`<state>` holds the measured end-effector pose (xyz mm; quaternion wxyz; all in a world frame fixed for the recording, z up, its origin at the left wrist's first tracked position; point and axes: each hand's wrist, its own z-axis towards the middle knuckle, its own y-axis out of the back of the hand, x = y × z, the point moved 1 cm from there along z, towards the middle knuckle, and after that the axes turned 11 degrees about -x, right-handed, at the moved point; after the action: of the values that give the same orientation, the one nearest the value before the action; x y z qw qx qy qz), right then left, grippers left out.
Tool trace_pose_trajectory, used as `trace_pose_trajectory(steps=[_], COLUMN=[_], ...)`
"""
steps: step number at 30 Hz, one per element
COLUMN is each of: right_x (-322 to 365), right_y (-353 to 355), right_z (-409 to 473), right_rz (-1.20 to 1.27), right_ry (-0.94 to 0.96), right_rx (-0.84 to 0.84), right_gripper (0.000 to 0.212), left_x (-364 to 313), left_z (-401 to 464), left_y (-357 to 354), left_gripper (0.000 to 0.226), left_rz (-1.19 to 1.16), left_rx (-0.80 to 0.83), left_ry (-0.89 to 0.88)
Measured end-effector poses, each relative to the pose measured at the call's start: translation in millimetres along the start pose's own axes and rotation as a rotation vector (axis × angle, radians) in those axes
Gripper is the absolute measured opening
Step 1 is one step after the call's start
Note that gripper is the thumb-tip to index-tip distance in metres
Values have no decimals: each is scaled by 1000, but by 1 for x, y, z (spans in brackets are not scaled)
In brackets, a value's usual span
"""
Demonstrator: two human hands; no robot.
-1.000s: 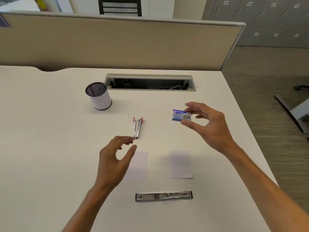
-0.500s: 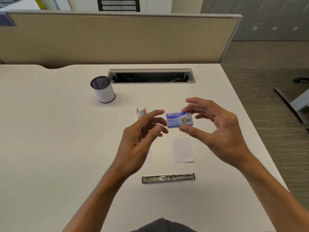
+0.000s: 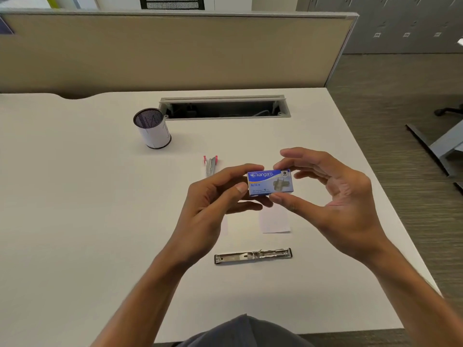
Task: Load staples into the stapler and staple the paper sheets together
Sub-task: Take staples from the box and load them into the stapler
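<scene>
The closed staple box (image 3: 270,182) is pinched between left hand (image 3: 213,196) and right hand (image 3: 333,196); nothing is loaded yet, with the opened stapler (image 3: 253,255) untouched on the near table (image 3: 75,221).

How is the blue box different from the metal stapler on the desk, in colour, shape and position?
The blue box is short, blocky and printed; the stapler is long, thin, bare silver metal. The box is held above the desk between the left hand and the right hand; the stapler lies flat on the desk, untouched, nearer the person. The box looks closed; the stapler lies opened out flat. Both lie left to right in the view.
</scene>
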<state>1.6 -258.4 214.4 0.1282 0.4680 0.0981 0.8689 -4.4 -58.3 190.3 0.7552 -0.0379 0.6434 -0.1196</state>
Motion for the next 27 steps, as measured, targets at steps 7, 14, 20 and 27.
trace_pose_trajectory(steps=[7,14,20,27], right_x=[6,15,20,14], right_y=[-1,-4,-3,1], right_z=[-3,-7,-12,-15], right_rz=[4,-45,7,139], right_ry=[14,45,-13,-140], right_rx=[-4,-1,15,-89], right_gripper=[50,46,41,21], left_x=[-4,-12,-15,-17], left_z=[-2,-2,-5,-6], left_y=[4,6,6,8], left_gripper=[33,27,24,20], left_rz=[-44,12,59,65], left_rx=[42,-2,-15,-46], left_ry=[64,88,63,33])
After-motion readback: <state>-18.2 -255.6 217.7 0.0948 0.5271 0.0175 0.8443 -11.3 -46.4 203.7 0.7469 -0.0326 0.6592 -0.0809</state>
